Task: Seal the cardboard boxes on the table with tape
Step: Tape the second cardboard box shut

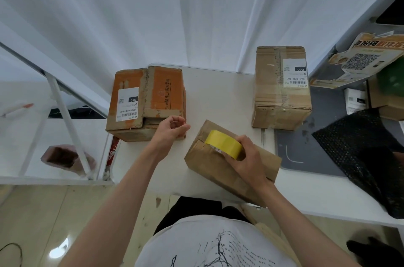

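Observation:
Three cardboard boxes stand on the white table (218,96). A plain brown box (209,164) lies tilted at the front. On its top rests a yellow tape roll (222,143), which my right hand (249,160) grips from the near side. An orange-printed box (148,100) with a white label stands at the left, its flaps loose. My left hand (172,129) hovers at that box's near right corner with fingers curled and nothing in it. A taller brown box (282,89) with a label and clear tape stands at the right.
A dark grey mat (306,153) and black bubble wrap (363,148) lie to the right. Torn printed cardboard (358,61) and a green object (391,83) sit at the far right. White curtains hang behind. A metal frame (63,109) stands at the left.

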{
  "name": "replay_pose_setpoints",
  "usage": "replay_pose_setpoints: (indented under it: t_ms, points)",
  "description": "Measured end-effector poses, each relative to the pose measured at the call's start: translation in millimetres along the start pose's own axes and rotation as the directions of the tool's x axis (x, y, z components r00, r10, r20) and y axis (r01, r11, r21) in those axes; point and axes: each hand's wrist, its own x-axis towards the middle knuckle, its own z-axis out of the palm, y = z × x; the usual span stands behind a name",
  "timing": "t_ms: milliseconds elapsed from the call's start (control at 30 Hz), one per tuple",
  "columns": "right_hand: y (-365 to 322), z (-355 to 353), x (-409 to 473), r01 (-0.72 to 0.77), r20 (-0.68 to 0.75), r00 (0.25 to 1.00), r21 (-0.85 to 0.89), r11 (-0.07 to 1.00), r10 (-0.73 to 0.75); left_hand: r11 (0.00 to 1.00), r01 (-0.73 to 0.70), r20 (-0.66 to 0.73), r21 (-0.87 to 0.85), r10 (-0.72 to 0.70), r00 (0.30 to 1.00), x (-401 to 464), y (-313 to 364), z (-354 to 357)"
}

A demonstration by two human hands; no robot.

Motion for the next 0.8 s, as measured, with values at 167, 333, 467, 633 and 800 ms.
replay_pose_setpoints:
  t_ms: [167,333,467,633,800]
  points:
    - [-1.8,1.1,-1.0,0.027,-0.027,0.999,-0.032,0.999,-0.027,1.0,0.006,-0.042,0.004,-0.006,0.999,7.3,-17.0,5.0]
    - [-2.6,3.5,-1.5,0.064,0.008,0.998,-0.09,0.994,-0.064,0.998,0.068,-0.082,0.008,-0.068,0.994,15.0,-31.3,9.3]
    - [-2.7,2.1,-1.0,0.057,0.023,0.998,-0.073,0.996,-0.056,0.995,0.096,-0.082,0.019,-0.094,0.992,22.7,-36.5,9.2]
    - [-1.8,4.6,-4.0,0.049,0.033,0.998,-0.075,0.996,-0.046,0.993,0.111,-0.061,0.036,-0.109,0.992,29.5,-41.2,10.1]
    - [-1.8,4.5,-1.6,0.082,0.023,0.996,-0.067,0.994,-0.081,0.989,0.141,-0.007,0.041,-0.141,0.99,35.3,-40.3,8.4]
